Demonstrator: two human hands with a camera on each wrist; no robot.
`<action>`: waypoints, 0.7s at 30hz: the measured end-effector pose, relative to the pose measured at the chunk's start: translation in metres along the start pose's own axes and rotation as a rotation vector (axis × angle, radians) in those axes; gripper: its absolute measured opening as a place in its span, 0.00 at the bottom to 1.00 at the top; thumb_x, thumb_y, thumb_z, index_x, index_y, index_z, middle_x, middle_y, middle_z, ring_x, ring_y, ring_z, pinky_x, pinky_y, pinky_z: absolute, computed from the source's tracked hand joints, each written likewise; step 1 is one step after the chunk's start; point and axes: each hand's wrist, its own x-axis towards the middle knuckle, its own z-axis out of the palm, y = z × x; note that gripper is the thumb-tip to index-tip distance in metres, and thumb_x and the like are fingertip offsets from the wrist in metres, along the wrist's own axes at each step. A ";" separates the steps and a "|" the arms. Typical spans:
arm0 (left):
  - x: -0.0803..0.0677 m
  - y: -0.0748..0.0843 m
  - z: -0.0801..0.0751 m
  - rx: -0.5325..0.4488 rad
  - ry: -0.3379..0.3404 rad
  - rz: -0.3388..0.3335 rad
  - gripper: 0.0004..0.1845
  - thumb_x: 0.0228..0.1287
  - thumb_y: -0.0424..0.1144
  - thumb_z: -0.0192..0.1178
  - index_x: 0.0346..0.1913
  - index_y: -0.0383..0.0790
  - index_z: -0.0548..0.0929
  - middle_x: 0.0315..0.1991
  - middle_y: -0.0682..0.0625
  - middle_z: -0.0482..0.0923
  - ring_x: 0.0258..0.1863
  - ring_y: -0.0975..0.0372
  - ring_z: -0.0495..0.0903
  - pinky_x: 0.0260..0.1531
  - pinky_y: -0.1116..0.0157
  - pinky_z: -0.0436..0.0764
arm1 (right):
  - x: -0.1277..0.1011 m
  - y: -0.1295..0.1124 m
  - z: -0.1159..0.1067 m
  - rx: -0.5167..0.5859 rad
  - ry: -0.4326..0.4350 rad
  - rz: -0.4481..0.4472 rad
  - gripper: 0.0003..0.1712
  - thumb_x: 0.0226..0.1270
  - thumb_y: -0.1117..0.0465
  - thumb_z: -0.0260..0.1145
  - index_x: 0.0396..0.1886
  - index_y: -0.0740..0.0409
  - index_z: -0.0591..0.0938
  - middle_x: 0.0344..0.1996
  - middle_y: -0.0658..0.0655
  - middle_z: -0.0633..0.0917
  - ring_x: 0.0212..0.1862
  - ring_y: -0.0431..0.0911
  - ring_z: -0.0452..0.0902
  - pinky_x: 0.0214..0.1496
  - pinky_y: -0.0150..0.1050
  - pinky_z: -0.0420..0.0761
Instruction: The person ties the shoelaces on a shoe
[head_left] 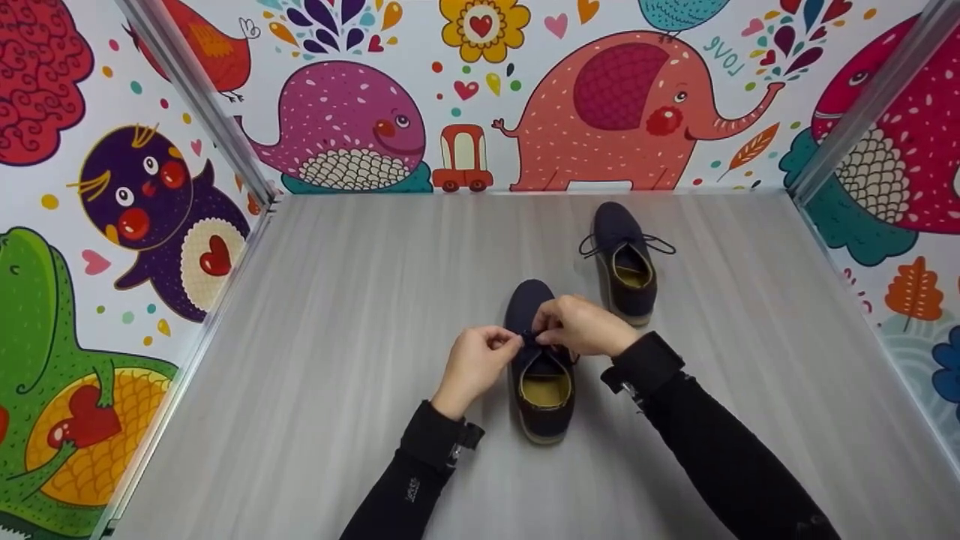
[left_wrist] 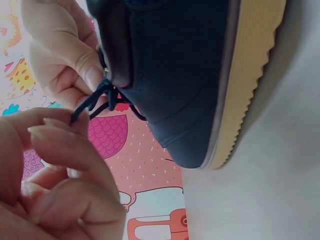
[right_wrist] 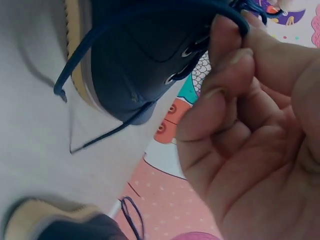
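A dark navy lace-up shoe point(head_left: 531, 296) with a tan sole stands on the floor, its toe pointing away from me. My left hand point(head_left: 476, 364) is at the left of its lacing and pinches a shoelace point(left_wrist: 89, 102) between thumb and forefinger. From the other side my right hand point(head_left: 585, 324) pinches the lace too, thumb against forefinger. In the left wrist view the laces cross in a knot point(left_wrist: 107, 89) at the shoe's opening. A free lace end point(right_wrist: 80, 52) hangs from the right fingers over the shoe's side in the right wrist view.
A second navy shoe point(head_left: 637, 298), its laces tied in a bow, stands farther back to the right. Walls with cartoon animals, among them an elephant point(head_left: 570, 142), enclose the grey floor point(head_left: 337, 300) at the back and both sides. Metal corner posts point(head_left: 217, 112) join them.
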 end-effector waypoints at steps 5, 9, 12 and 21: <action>0.000 -0.002 0.000 0.005 0.000 0.003 0.07 0.66 0.40 0.65 0.34 0.40 0.88 0.20 0.58 0.75 0.17 0.67 0.69 0.20 0.70 0.67 | 0.006 0.000 -0.007 0.000 -0.157 0.058 0.03 0.66 0.63 0.70 0.33 0.57 0.84 0.22 0.49 0.83 0.23 0.41 0.78 0.26 0.34 0.75; 0.000 -0.002 0.000 0.008 -0.001 0.008 0.07 0.66 0.40 0.65 0.34 0.40 0.88 0.20 0.58 0.75 0.18 0.67 0.69 0.20 0.70 0.67 | 0.009 0.001 -0.011 -0.014 -0.219 0.050 0.05 0.66 0.62 0.70 0.32 0.56 0.82 0.20 0.48 0.82 0.22 0.41 0.78 0.25 0.33 0.74; 0.000 -0.001 0.000 0.012 -0.002 0.007 0.07 0.66 0.40 0.65 0.34 0.41 0.88 0.20 0.58 0.76 0.18 0.67 0.70 0.20 0.70 0.67 | 0.007 0.003 -0.012 -0.012 -0.229 0.024 0.05 0.65 0.61 0.70 0.32 0.55 0.82 0.20 0.47 0.82 0.21 0.39 0.75 0.24 0.33 0.72; -0.001 -0.001 0.000 0.021 -0.010 0.010 0.07 0.66 0.41 0.65 0.33 0.42 0.88 0.21 0.58 0.76 0.19 0.66 0.70 0.22 0.69 0.68 | 0.004 0.007 -0.011 -0.005 -0.172 -0.006 0.06 0.61 0.60 0.71 0.28 0.52 0.82 0.19 0.45 0.79 0.20 0.37 0.71 0.24 0.33 0.71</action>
